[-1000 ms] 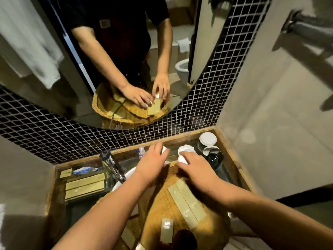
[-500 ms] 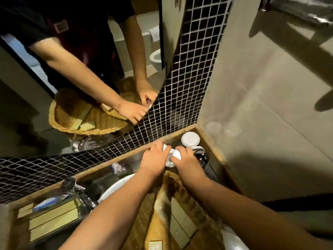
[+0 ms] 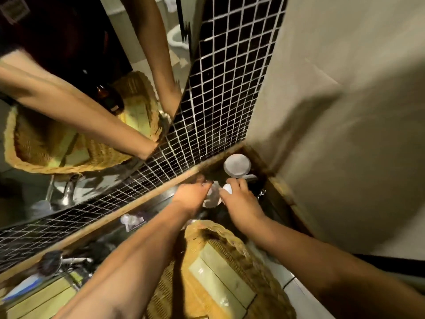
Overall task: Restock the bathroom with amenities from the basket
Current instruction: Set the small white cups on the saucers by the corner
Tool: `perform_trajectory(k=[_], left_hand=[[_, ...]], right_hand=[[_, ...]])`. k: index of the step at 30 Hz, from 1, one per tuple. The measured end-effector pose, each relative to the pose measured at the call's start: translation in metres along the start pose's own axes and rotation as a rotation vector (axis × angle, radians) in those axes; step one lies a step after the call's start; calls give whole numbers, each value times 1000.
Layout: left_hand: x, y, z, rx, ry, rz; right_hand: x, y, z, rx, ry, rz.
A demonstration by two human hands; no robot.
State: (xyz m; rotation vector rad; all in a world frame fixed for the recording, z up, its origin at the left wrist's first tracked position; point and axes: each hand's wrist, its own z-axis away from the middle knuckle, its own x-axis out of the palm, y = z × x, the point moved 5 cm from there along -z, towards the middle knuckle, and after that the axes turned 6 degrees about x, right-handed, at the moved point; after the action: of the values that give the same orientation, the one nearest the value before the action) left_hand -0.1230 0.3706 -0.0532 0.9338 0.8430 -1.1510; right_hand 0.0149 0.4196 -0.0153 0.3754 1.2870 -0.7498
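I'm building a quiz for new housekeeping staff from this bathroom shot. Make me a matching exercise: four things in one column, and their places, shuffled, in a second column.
Things
1. wicker basket
2. round white lid
3. small white item
4. tap

Places
A. in the far right corner of the counter, by the wall
B. between the left hand and the right hand
C. near the lower left, beside the long flat packets
D. under the forearms, holding pale flat packets

Pairs: 1-D, 2-A, 3-B, 4-C
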Motion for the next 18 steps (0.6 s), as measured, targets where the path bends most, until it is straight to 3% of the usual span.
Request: perform_trajectory(k=[6,12,18], left_hand=[[20,-5,-22,117,12,-44],[39,-7,-28,63,0,19],[43,-8,-23,122,68,16]], right_hand=[[12,9,-4,-31,-50,9],[17,19,4,-52,3,-155],[19,21,11,-143,-25,59]])
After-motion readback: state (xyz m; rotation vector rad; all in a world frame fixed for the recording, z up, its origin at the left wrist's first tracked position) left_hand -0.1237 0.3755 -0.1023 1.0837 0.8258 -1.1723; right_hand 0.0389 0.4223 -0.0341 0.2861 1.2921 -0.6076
